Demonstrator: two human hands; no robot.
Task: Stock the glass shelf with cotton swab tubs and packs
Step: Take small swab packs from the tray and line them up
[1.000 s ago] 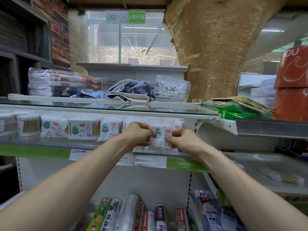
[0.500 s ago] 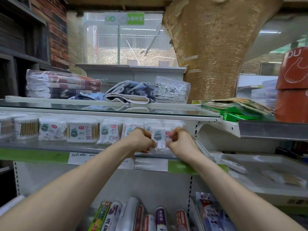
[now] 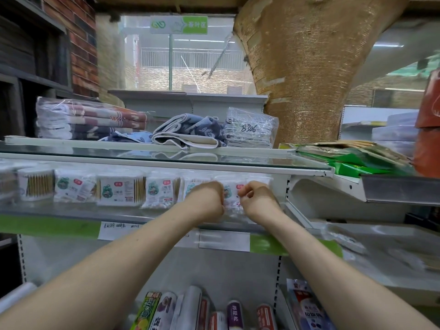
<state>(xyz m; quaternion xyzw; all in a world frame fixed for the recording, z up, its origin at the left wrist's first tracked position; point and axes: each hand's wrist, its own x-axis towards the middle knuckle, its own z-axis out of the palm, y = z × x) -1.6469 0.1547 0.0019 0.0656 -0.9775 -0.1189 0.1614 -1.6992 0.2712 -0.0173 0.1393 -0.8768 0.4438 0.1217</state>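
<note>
— Rolls of wrap (image 3: 234, 315) lie nearest, low down at the bottom edge. What are the hands doing?
— Both reach up to the swab shelf (image 3: 59, 210). The left hand (image 3: 207, 201) and the right hand (image 3: 259, 198) flank one cotton swab pack (image 3: 232, 194), which stands upright near the shelf's right end.
— Fingers?
— Curled in on both. The right hand's thumb and fingertips pinch the pack's right edge. The left hand's curled fingers close on its left edge, though its fingertips are hidden behind the knuckles.
— And beside it?
— A row of packs (image 3: 121, 190) runs leftward, standing side by side, with a tub (image 3: 35, 186) of wooden-stick swabs further left. A white price label (image 3: 223, 239) sits on the green front strip (image 3: 47, 226) below the hands.
— Above?
— A glass top shelf (image 3: 166, 165) carries folded towels (image 3: 188, 132), a wrapped stack (image 3: 90, 122) at left, and a clear bag (image 3: 250, 131) marked 8306.
— Farther back?
— A gold mesh-covered pillar (image 3: 309, 67) and a green-and-white sign (image 3: 178, 25).
</note>
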